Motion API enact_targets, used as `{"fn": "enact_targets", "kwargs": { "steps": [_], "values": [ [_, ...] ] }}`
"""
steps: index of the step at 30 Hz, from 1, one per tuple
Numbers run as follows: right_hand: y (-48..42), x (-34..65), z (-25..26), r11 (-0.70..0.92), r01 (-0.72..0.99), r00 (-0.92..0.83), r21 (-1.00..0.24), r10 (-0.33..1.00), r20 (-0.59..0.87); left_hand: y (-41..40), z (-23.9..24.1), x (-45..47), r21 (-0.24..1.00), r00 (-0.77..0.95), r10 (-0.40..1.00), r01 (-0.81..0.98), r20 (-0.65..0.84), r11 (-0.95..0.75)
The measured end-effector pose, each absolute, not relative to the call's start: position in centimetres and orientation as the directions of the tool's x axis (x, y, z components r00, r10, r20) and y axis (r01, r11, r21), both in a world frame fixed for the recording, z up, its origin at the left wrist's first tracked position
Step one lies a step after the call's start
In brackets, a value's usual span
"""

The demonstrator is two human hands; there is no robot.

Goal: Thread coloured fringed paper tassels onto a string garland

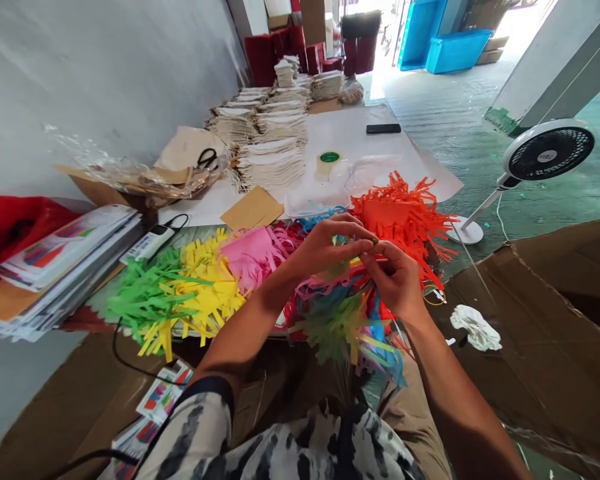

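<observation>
Here's the mixed fringe [333, 323], green with yellow and blue strips, dangling below centre; orange fringe [390, 210] splays right of centre; pink fringe [250, 253], yellow fringe [213, 290], green fringe [145, 287] run leftward!

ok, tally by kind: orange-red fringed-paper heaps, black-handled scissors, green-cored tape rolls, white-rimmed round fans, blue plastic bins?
Orange-red fringed-paper heap: 1
Black-handled scissors: 1
Green-cored tape roll: 1
White-rimmed round fan: 1
Blue plastic bins: 2
Total: 6

L hand [325, 248] & R hand [397, 275] pinched sm. greenish bit [375, 241] over multicol. strips [336, 323]; orange fringe [393, 212] lay nr.
</observation>
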State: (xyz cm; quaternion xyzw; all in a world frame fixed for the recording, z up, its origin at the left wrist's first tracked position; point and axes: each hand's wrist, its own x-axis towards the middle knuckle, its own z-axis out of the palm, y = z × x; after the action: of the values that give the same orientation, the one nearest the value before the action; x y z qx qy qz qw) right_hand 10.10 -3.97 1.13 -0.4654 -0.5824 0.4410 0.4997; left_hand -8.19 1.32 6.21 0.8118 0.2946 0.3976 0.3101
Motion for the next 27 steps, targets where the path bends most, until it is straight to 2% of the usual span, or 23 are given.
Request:
{"fn": "enact_targets", "kwargs": {
  "steps": [3,7,12,16,27],
  "values": [
    [-4.0,10.1,1.0,0.168,0.098,-0.087,-0.981,0.983,0.160,1.6,5.2,-7.6,0.807,0.503,0.749,0.155,0.432,-0.570],
    [-4.0,9.9,1.2,0.175,0.015,-0.134,-0.985,0.976,0.171,1.7,4.6,-7.5,0.877,0.396,0.826,0.096,0.401,-0.472],
    [-3.7,9.2,1.4,0.254,-0.051,-0.219,-0.966,0.941,0.259,1.3,4.8,-7.0,0.952,0.288,0.908,-0.054,0.305,-0.303],
    [-3.4,9.3,1.1,0.313,-0.097,-0.212,-0.945,0.921,0.327,1.1,5.1,-6.9,0.966,0.235,0.944,-0.173,0.232,-0.194],
    [-3.5,9.7,0.6,0.273,-0.158,-0.233,-0.949,0.924,0.304,1.4,4.6,-8.0,0.964,0.262,0.958,-0.262,0.114,-0.043]
  ]
}}
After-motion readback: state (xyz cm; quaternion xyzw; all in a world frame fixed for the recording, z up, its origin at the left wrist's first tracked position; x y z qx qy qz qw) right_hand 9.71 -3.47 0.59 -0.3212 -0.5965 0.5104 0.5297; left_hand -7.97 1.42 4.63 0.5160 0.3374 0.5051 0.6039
